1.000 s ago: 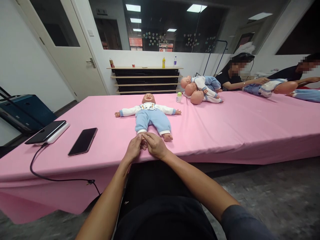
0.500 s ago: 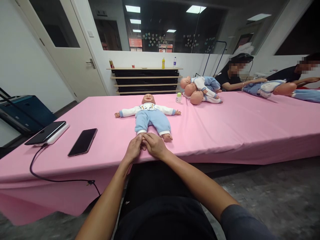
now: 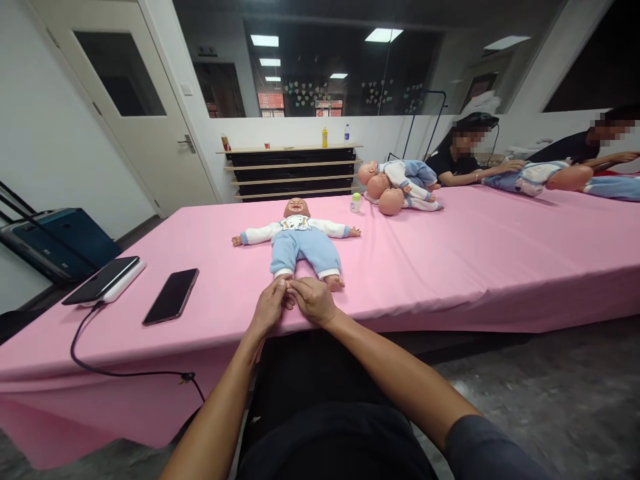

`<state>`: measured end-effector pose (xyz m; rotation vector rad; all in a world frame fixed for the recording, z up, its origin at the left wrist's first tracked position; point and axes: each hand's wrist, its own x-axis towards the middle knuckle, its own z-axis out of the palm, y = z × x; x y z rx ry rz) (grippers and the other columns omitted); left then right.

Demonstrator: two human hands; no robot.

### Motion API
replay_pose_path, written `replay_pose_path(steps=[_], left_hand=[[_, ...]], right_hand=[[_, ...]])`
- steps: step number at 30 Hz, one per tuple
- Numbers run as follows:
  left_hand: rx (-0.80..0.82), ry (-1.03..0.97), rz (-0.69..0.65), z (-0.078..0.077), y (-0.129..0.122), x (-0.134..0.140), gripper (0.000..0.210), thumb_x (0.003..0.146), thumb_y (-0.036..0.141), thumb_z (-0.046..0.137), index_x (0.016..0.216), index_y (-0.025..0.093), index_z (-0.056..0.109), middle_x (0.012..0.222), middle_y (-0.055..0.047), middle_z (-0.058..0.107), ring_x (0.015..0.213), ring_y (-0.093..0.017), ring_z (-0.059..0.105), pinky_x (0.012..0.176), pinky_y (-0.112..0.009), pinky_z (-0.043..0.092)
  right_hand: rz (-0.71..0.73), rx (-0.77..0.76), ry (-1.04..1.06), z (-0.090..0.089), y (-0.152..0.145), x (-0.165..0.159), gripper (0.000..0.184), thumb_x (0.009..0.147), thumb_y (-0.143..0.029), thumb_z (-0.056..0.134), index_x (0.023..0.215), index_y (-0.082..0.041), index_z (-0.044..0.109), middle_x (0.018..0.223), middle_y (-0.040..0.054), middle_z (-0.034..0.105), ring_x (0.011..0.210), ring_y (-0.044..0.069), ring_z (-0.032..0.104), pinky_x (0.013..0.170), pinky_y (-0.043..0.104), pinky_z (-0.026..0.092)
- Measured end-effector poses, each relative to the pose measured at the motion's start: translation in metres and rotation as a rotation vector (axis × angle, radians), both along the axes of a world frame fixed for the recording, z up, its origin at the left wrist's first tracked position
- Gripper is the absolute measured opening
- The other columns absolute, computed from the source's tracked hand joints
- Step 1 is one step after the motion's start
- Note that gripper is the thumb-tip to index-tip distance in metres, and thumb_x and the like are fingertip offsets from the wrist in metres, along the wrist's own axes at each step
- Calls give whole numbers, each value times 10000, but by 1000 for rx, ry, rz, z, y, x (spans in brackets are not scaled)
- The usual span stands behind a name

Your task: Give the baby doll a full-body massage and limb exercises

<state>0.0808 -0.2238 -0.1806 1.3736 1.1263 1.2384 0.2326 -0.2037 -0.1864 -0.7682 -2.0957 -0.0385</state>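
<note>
A baby doll [image 3: 305, 248] in a white top and light blue trousers lies on its back on the pink-covered table [image 3: 240, 293], arms spread wide, feet toward me. My left hand [image 3: 271, 305] is closed around the doll's foot on the left of the picture. Fingers of my right hand [image 3: 313, 300] are closed on the same foot from the other side, thumbs close together. The hands cover most of that foot. Its other foot [image 3: 334, 283] lies free beside my right hand.
A phone [image 3: 171, 297] and another phone on a white power bank [image 3: 107, 283] with a cable lie left. Beyond the doll stand a small green-capped bottle [image 3: 355, 203] and several piled dolls [image 3: 400, 187]. Two people [image 3: 463, 153] handle dolls at the far right.
The view has tilted up slightly, so everything sits a little lower in the picture. Both hands stay at the doll's foot, with the thumbs and fingers shifted slightly.
</note>
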Motion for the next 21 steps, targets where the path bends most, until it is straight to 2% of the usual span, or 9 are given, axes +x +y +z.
replay_pose_path(steps=[5, 8, 14, 16, 19, 21], left_hand=[[21, 64, 24, 1, -2, -1, 638, 868, 594, 383, 1290, 131, 506, 911, -83, 643, 617, -88, 561, 585, -226, 493], [3, 95, 29, 4, -3, 0, 666, 871, 617, 335, 1287, 127, 512, 912, -84, 646, 621, -87, 555, 587, -222, 488], [-22, 53, 20, 10, -7, 4, 685, 824, 608, 458, 1334, 151, 469, 1099, -112, 610, 670, -96, 539, 577, -226, 483], [-15, 73, 52, 12, -8, 5, 695, 796, 604, 509, 1318, 145, 483, 1143, -125, 598, 716, -113, 565, 583, -221, 486], [52, 182, 153, 16, -10, 4, 669, 758, 595, 571, 1272, 168, 529, 1237, -117, 569, 897, -169, 612, 663, -229, 519], [51, 239, 197, 21, -12, 2, 661, 757, 587, 579, 1290, 200, 516, 1194, -96, 598, 872, -168, 629, 676, -246, 533]], right_hand=[[37, 14, -4, 5, -2, -3, 311, 902, -233, 486, 1192, -149, 559, 1152, 112, 592, 1054, 180, 543, 896, 307, 469], [34, 35, 9, 5, -2, -3, 255, 907, -212, 467, 1128, -152, 579, 1089, 100, 615, 992, 167, 566, 863, 294, 474], [-22, 92, 69, 6, -6, 1, 206, 912, -250, 463, 1045, -153, 588, 1017, 98, 630, 950, 173, 583, 822, 303, 476], [-41, 90, 88, 8, -8, 1, 213, 910, -254, 453, 1046, -153, 583, 1005, 97, 625, 925, 179, 582, 798, 308, 480], [-40, 98, 93, 14, -13, 3, 220, 902, -241, 439, 1057, -158, 571, 998, 96, 613, 909, 183, 575, 776, 313, 487], [-57, 92, 116, 18, -16, 5, 227, 892, -225, 441, 1071, -160, 564, 1000, 99, 605, 927, 186, 572, 784, 316, 493]])
